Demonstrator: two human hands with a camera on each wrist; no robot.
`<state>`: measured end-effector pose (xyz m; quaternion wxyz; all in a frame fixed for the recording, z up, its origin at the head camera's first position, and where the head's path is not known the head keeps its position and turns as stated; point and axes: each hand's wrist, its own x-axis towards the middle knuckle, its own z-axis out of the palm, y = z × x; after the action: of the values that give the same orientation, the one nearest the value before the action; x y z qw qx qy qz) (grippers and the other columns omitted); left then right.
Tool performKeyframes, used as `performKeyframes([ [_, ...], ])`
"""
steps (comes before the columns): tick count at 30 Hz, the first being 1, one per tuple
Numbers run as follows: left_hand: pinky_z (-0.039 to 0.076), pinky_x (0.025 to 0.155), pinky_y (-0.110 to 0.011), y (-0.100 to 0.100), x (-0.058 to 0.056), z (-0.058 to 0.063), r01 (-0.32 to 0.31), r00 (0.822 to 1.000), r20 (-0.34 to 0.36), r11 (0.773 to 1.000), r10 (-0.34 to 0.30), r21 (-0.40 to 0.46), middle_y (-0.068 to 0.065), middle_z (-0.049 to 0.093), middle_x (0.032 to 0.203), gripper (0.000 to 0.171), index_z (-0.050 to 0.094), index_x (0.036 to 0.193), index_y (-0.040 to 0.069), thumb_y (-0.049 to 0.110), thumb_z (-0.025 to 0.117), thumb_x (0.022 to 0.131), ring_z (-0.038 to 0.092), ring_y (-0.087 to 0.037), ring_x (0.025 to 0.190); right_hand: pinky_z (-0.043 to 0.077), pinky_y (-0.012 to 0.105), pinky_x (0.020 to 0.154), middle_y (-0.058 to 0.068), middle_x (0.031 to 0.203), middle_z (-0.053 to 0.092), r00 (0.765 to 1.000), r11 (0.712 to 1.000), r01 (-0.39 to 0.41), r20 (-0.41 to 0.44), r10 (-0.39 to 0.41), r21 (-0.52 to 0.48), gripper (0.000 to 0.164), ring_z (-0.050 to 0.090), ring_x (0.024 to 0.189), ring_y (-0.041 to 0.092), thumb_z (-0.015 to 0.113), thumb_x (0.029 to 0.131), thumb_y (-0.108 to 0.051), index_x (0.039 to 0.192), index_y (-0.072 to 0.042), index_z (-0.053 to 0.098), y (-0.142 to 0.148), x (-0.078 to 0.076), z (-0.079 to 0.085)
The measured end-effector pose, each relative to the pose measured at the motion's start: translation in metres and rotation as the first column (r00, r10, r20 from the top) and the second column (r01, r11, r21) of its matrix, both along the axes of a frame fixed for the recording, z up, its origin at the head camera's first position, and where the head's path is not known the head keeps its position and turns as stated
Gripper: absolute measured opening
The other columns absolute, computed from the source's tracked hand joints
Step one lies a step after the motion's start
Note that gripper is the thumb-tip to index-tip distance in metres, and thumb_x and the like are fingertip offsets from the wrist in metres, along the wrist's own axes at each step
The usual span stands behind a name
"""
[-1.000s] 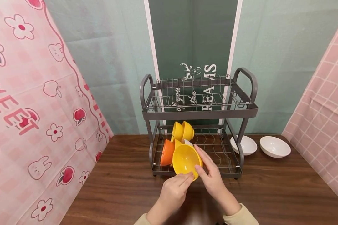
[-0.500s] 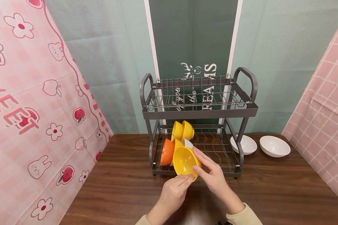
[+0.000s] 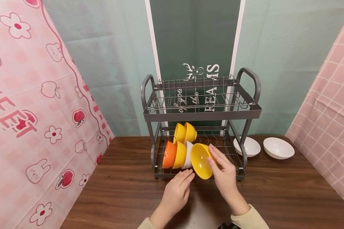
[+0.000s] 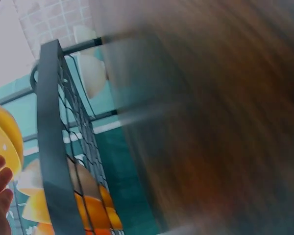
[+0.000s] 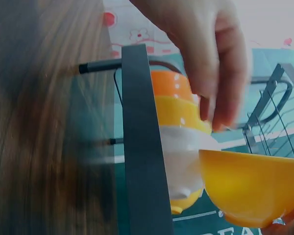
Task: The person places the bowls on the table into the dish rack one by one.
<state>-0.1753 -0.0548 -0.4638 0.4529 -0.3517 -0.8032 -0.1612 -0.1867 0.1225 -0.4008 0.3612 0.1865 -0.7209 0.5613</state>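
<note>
My right hand (image 3: 225,178) holds a yellow bowl (image 3: 200,162) by its right side, thumb at the rim and fingers behind. The bowl is tilted, its hollow facing left and toward me, in front of the rack's lower tier. My left hand (image 3: 177,189) is apart from it, lower left, fingers extended and holding nothing. On the lower tier of the dark grey dish rack (image 3: 203,115), an orange bowl (image 3: 169,155), a yellow bowl and a white bowl (image 3: 188,155) stand on edge in a row. In the right wrist view, the held yellow bowl (image 5: 250,186) shows its outside.
Two more yellow bowls (image 3: 190,132) stand on edge at the back of the lower tier. Right of the rack, two white bowls (image 3: 278,148) sit on the wooden table (image 3: 117,190). Wire dividers line the upper tier. Patterned cloths hang around the table.
My left hand has let go of the yellow bowl and drawn slightly back. The right hand has carried the bowl to the right, uncovering the yellow and white bowls in the row.
</note>
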Motion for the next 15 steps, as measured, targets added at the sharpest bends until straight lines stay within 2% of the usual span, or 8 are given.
performKeyframes([
  [4,0.051,0.091,-0.034,-0.005,-0.004,-0.006,-0.066,0.993,0.101,0.998,0.067,-0.015,-0.003,0.065,0.115,0.026,0.066,0.109,0.009,0.009,0.051,0.088,0.062,-0.016,0.107,0.042,0.009,0.091,0.024,0.121,0.059,0.996,0.996,0.087,-0.021,-0.087,0.0,0.039,0.053,0.117,-0.002,0.066,0.077,0.01,0.115,0.004,0.062,0.006,-0.005,0.0],
  [7,0.049,0.093,-0.037,-0.006,-0.006,-0.01,-0.133,0.967,0.211,0.989,0.143,-0.061,0.0,0.065,0.117,0.033,0.066,0.111,0.012,0.01,0.065,0.079,0.06,-0.015,0.111,0.041,0.007,0.09,0.023,0.121,0.059,0.99,0.99,0.138,-0.027,-0.138,0.007,0.039,0.052,0.117,-0.001,0.067,0.077,0.009,0.115,0.003,0.063,0.009,-0.009,-0.003],
  [9,0.048,0.095,-0.038,-0.007,-0.007,-0.012,-0.165,0.946,0.263,0.981,0.188,-0.106,0.002,0.065,0.117,0.035,0.066,0.112,0.014,0.012,0.068,0.077,0.059,-0.014,0.112,0.041,0.007,0.09,0.023,0.121,0.06,0.986,0.986,0.166,-0.029,-0.165,0.013,0.038,0.053,0.117,0.003,0.067,0.076,0.008,0.114,0.002,0.063,0.01,-0.013,-0.006],
  [11,0.047,0.096,-0.039,-0.006,-0.008,-0.013,-0.179,0.933,0.292,0.974,0.213,-0.139,0.003,0.066,0.116,0.036,0.066,0.113,0.015,0.013,0.07,0.077,0.059,-0.014,0.111,0.041,0.006,0.089,0.022,0.121,0.06,0.982,0.983,0.185,-0.025,-0.185,0.017,0.037,0.055,0.117,0.012,0.067,0.076,0.008,0.113,0.002,0.064,0.01,-0.017,-0.01],
  [15,0.046,0.096,-0.04,-0.006,-0.009,-0.014,-0.176,0.928,0.302,0.971,0.218,-0.159,0.003,0.066,0.115,0.035,0.066,0.113,0.015,0.013,0.069,0.078,0.06,-0.013,0.11,0.038,0.003,0.089,0.021,0.12,0.061,0.977,0.977,0.212,0.007,-0.212,0.02,0.035,0.056,0.113,0.029,0.069,0.076,0.007,0.11,0.002,0.066,0.01,-0.026,-0.019],
])
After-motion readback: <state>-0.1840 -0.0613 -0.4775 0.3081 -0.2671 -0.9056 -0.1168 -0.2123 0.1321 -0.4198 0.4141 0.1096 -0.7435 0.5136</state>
